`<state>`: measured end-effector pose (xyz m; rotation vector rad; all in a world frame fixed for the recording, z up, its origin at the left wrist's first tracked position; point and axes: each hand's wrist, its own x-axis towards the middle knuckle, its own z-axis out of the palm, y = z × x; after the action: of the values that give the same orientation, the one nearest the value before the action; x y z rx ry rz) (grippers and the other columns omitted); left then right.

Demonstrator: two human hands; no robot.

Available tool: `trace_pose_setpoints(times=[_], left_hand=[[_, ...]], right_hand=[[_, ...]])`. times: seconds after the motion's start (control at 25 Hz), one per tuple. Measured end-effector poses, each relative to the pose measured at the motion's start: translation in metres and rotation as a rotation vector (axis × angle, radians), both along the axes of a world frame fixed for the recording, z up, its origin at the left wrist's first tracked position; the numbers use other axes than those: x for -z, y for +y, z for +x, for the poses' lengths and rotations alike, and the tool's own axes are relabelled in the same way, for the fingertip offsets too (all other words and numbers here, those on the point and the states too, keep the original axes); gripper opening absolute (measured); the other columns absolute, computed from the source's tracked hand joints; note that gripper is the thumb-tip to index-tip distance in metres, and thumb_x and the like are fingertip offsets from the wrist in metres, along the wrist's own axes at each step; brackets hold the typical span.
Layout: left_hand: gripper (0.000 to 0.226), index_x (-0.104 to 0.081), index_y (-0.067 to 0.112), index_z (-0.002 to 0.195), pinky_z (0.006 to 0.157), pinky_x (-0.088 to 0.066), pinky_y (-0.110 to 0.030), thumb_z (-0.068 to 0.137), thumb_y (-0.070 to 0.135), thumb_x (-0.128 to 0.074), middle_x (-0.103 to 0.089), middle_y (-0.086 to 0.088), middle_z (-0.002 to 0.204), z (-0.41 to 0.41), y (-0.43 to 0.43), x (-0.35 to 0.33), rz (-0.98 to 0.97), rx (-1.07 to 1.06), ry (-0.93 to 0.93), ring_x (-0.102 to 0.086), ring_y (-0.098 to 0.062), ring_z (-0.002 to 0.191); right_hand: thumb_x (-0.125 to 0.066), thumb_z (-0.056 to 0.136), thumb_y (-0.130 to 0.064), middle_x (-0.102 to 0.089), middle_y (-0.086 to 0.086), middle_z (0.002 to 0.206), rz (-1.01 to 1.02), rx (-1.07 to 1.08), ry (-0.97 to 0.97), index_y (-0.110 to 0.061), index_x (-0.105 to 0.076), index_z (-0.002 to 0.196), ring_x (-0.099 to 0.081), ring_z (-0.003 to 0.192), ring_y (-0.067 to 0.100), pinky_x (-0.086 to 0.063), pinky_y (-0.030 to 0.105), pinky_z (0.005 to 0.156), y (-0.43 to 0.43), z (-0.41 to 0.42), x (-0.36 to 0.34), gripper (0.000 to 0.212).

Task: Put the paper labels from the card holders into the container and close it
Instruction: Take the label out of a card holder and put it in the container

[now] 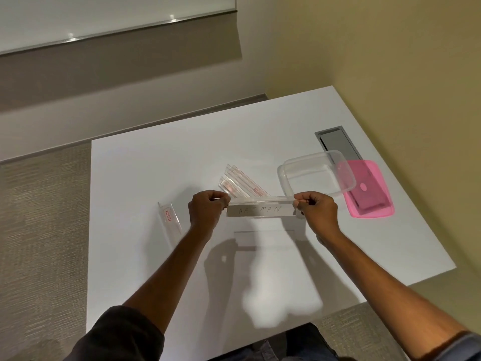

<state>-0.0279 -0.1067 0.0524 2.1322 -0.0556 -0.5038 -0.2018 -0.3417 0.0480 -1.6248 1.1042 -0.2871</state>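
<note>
My left hand (207, 208) and right hand (313, 207) are pinching the card holder (260, 210) ends, fingers tight. Pulling too hard, I could be ripping the paper label (261, 211) between my fingers.

Dim warm light, soft shadows on the table (156, 162) (wide-angle bowing).

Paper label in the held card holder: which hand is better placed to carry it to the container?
Right. The right hand grips the card holder end nearest the open clear container; the left hand is farther.
</note>
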Motion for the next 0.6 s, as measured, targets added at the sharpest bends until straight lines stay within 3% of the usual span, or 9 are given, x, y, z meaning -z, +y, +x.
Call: trace_pose_setpoints(times=[0.12,0.28,0.44,0.52,0.6], left_hand=[[0.01,-0.083,0.019,0.097,0.067,-0.068,-0.026,0.091,0.027,-0.084,-0.081,0.004,0.085,-0.007,-0.034,-0.005,-0.03,-0.011,0.004,-0.078,-0.015,0.07],[0.003,-0.082,0.023,0.092,0.071,-0.07,-0.033,0.09,0.025,-0.084,-0.081,0.004,0.085,-0.017,-0.083,-0.012,-0.063,-0.037,0.014,-0.079,-0.017,0.07],[0.011,-0.078,0.029,0.084,0.077,-0.069,-0.038,0.09,0.021,-0.083,-0.079,0.008,0.078,-0.023,-0.137,-0.013,-0.092,-0.072,0.031,-0.079,-0.02,0.074],[0.005,-0.078,0.028,0.089,0.074,-0.065,-0.031,0.092,0.024,-0.079,-0.078,0.008,0.085,-0.026,-0.163,-0.011,-0.095,-0.099,0.027,-0.077,-0.021,0.084],[0.006,-0.076,0.03,0.091,0.061,-0.054,-0.017,0.096,0.027,-0.073,-0.075,0.015,0.088,-0.03,-0.185,-0.009,-0.076,-0.107,0.015,-0.072,-0.016,0.088]], right_hand=[[-0.08,0.089,-0.002,-0.078,0.002,0.083,-0.006,-0.002,-0.008,-0.016,-0.083,0.097,-0.068,0.075,0.016,-0.06,0.036,0.079,-0.037,-0.005,-0.003,0.016],[-0.08,0.088,-0.003,-0.08,0.0,0.084,-0.055,0.005,-0.012,-0.014,-0.083,0.101,-0.07,0.072,0.011,-0.063,0.037,0.082,-0.088,-0.008,-0.005,0.017],[-0.08,0.089,-0.004,-0.081,0.0,0.089,-0.08,0.02,-0.009,-0.01,-0.083,0.107,-0.073,0.078,0.012,-0.064,0.042,0.092,-0.138,-0.006,-0.004,0.02],[-0.079,0.089,-0.005,-0.081,0.004,0.095,-0.077,0.019,-0.009,-0.009,-0.082,0.109,-0.074,0.084,0.016,-0.063,0.046,0.098,-0.159,-0.003,0.0,0.021],[-0.079,0.09,-0.006,-0.081,0.008,0.105,-0.089,0.01,0.011,-0.009,-0.082,0.112,-0.076,0.1,0.027,-0.06,0.049,0.103,-0.179,0.001,0.005,0.022]])
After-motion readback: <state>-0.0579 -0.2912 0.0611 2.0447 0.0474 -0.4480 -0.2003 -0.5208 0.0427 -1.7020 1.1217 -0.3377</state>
